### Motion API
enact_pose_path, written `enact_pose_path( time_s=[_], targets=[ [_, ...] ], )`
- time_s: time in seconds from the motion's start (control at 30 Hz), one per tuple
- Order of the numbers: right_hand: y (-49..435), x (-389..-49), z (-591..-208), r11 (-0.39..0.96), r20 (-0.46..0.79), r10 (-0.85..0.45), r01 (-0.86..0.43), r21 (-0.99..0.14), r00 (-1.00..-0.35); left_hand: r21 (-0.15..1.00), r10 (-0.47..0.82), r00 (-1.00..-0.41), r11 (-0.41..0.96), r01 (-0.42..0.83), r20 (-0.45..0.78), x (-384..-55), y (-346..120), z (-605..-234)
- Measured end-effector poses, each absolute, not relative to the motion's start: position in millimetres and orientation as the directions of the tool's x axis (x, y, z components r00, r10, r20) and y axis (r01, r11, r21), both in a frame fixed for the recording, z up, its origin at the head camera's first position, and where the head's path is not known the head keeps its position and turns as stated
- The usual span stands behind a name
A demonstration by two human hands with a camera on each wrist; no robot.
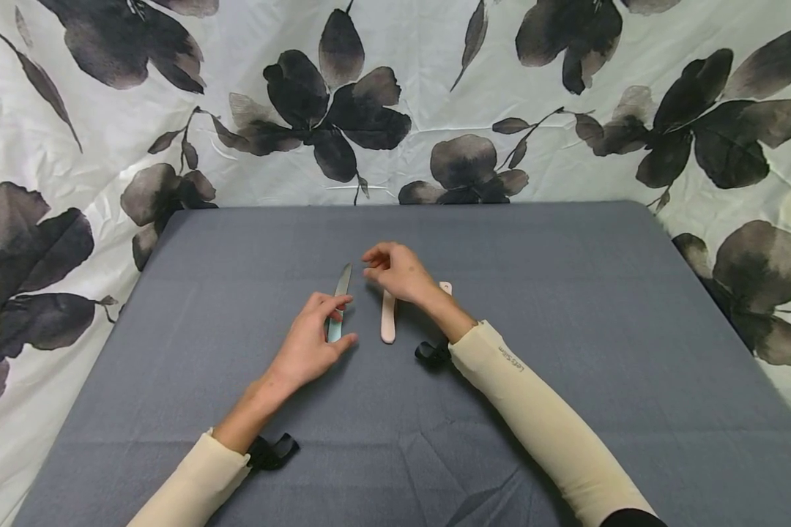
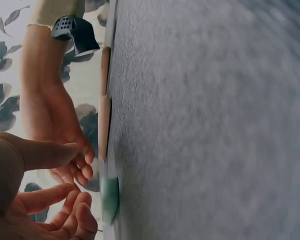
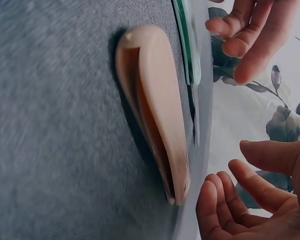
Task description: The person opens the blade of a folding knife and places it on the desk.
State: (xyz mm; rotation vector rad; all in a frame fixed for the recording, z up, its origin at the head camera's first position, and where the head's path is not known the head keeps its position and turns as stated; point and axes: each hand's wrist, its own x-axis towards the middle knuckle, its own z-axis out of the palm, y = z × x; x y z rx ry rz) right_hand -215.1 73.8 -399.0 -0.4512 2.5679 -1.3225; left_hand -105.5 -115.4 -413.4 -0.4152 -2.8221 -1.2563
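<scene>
A knife with a teal handle (image 1: 334,333) lies on the grey table, its bare blade (image 1: 345,280) pointing away. My left hand (image 1: 310,340) hovers around it with thumb and fingers apart; in the left wrist view, the fingertips stand off from the green handle (image 2: 110,200). To the right of the knife lies a slim pale-pink piece (image 1: 387,322); a long slot along its side shows in the right wrist view (image 3: 162,90). My right hand (image 1: 402,273) is past the far end of this piece, fingers loosely bent and holding nothing.
Another pink piece (image 1: 445,288) with a hole at its tip is partly hidden by my right forearm. Black straps hang from both wrists (image 1: 273,452). The grey tablecloth (image 1: 567,293) has creases near the front, and a floral cloth (image 1: 435,102) hangs behind the table.
</scene>
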Motion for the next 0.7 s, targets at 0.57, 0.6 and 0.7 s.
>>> enact_pose_path(
  time_s=[0.57, 0.6, 0.7],
  targets=[
    [89, -209, -397, 0.641, -0.044, -0.346, -0.202, -0.741, -0.937, 0.718, 0.286, -0.954, 0.645, 0.262, 0.092, -106, -98, -414],
    [90, -209, -397, 0.642, -0.047, -0.348, -0.202, -0.739, -0.936, 0.714, 0.286, -0.954, 0.649, 0.262, 0.089, -106, -98, -414],
    [93, -207, -396, 0.649, -0.061, -0.352, -0.196, -0.735, -0.934, 0.697, 0.288, -0.953, 0.665, 0.269, 0.093, -106, -95, -414]
  ],
)
